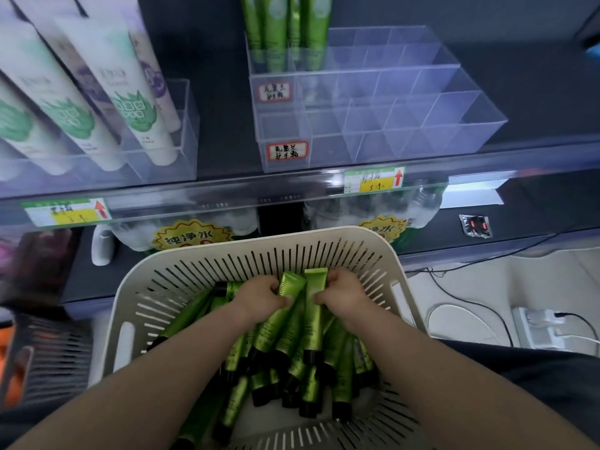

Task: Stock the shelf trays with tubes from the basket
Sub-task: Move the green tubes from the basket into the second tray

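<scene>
**Both hands in the tube basket**

One cream slotted basket point(373, 245) holds a loose pile of green black-capped tubes point(308, 381), well over a dozen; overlap hides the exact count. Inside the basket, the left hand point(259, 297) grips one green tube point(276, 323) and the right hand point(344, 292) grips a second tube point(315, 316), with the crimped ends pointing away from the person. Beyond the basket, one clear divided tray point(454, 102) in three stepped rows holds four upright green tubes point(276, 27) in its rear left compartments. Beyond the basket to the left, at least four white tubes point(130, 102) lean in another clear tray point(190, 125).
</scene>
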